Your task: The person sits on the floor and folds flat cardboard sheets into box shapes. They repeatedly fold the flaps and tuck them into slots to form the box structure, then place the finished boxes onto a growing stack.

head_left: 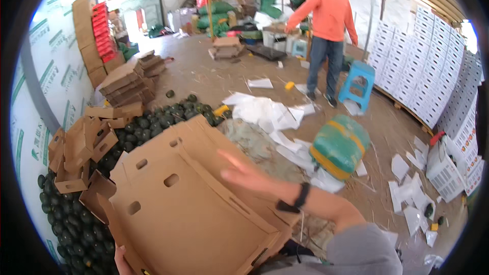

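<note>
A large brown cardboard box [198, 203] with oval cut-out holes lies tilted in front of me, its open side up and nothing inside. At its lower left edge, the fingers of my left hand [121, 262] are closed on the cardboard wall; the rest of that hand is hidden. My right hand [244, 174] hovers over the box's right side, fingers stretched and somewhat blurred, holding nothing that I can see. A black band [294, 198] circles that wrist. Dark green avocados [76, 234] are heaped to the left of the box and behind it.
Smaller cardboard trays [81, 147] rest on the avocados. Flattened cardboard [127, 81] is stacked beyond. At right are a green wrapped bundle [340, 145], a blue stool [358, 86], a white crate [445, 170] and stacked white boxes [407, 66]. A person [328, 20] stands ahead.
</note>
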